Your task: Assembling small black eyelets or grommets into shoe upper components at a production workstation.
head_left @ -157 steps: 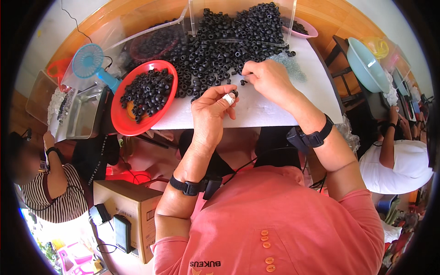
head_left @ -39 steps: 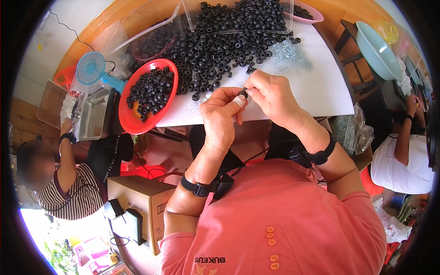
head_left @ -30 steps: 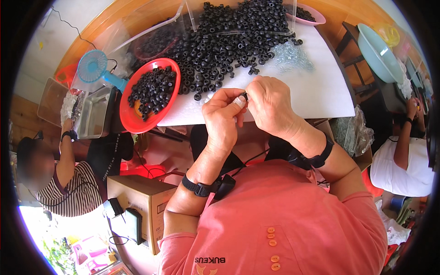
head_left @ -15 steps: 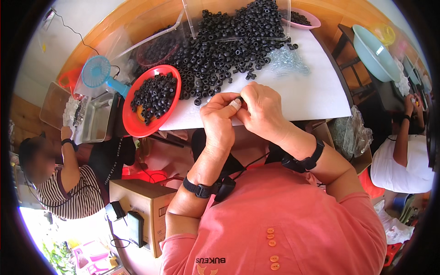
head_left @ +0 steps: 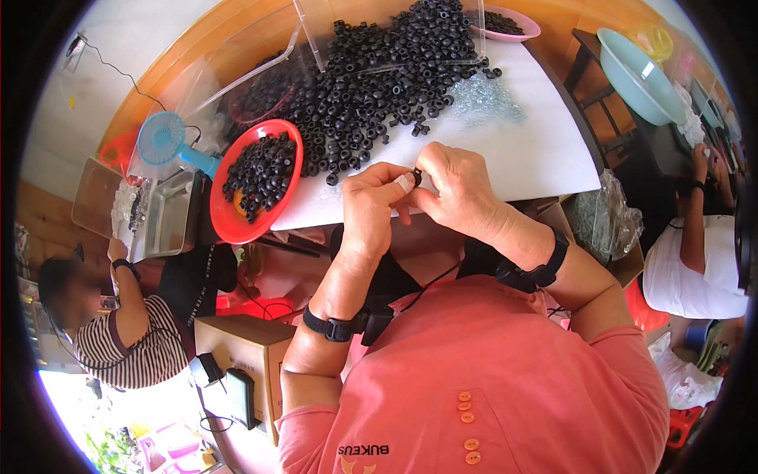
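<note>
My left hand (head_left: 369,207) and my right hand (head_left: 458,188) meet over the near edge of the white tabletop (head_left: 545,154). Between their fingertips is a small black plastic piece (head_left: 417,177), pinched from both sides. A pale wrap covers the tip of my left thumb. Just beyond my hands spreads a big heap of small black hollow plastic parts (head_left: 379,87). To its right lies a heap of tiny, shiny, pale-blue pieces (head_left: 488,101), too small to make out singly. At the left, a red bowl (head_left: 229,227) holds more black parts.
A blue handheld fan (head_left: 162,138) and a metal tray (head_left: 171,225) stand left of the red bowl. Behind the heap is a clear plastic bin (head_left: 310,35); a pink dish (head_left: 525,30) sits far right. Co-workers sit at both sides. A cardboard box (head_left: 237,336) stands at lower left.
The view has shifted slightly, so the table things appear a little further left. My fingers have moved a little around the small black piece, which shows more plainly now.
</note>
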A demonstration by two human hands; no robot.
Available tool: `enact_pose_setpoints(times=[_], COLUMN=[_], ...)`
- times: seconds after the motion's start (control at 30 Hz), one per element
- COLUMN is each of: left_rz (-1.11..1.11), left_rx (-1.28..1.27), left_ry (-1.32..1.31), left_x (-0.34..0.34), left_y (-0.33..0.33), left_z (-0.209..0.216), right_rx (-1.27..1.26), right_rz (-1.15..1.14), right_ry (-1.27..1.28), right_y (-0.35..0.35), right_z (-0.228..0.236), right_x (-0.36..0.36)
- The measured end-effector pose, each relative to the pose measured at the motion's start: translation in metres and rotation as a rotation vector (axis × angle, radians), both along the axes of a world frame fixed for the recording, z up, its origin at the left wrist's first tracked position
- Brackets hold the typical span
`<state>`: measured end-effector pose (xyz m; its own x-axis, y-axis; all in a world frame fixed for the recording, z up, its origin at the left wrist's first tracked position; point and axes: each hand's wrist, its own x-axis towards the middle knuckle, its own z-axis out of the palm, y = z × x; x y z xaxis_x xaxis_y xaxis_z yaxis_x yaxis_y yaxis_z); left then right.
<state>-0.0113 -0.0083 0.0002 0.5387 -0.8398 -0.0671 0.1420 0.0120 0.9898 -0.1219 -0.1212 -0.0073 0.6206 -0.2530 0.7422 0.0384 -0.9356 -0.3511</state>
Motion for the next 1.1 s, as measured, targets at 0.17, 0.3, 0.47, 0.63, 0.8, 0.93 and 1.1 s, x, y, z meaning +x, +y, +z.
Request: enact_pose_setpoints(times=[0.17,0.3,0.47,0.63,0.8,0.93,1.1], left_rz=[0.072,0.081,0.019,0.005,0.032,0.186,0.617], left_rx=[0.004,-0.043,-0.003,-0.004,-0.033,0.008,-0.004], left_ry=[-0.04,-0.037,-0.023,-0.037,0.023,-0.187,-0.584], left_x=[-0.01,-0.013,-0.01,-0.011,-0.004,0.011,0.09], left_y=[0.0,0.004,0.003,0.003,0.004,0.021,0.045], left_z=[0.003,-0.001,-0.003,0.0,0.0,0.021,0.052], right_rx=[0.055,0.053,-0.05,-0.102,-0.021,-0.026,-0.192], right_rz=[-0.004,0.084,0.097,0.105,-0.006,0.03,-0.365], right_ry=[-0.033,0.017,0.04,0.04,-0.064,-0.006,0.197], right_y=[-0.002,-0.014,-0.012,-0.012,0.005,-0.022,-0.089], right_z=[-0.007,-0.001,-0.003,0.0,-0.013,-0.001,0.004], right_x=[0.003,0.002,0.001,0.0,0.004,-0.026,-0.073])
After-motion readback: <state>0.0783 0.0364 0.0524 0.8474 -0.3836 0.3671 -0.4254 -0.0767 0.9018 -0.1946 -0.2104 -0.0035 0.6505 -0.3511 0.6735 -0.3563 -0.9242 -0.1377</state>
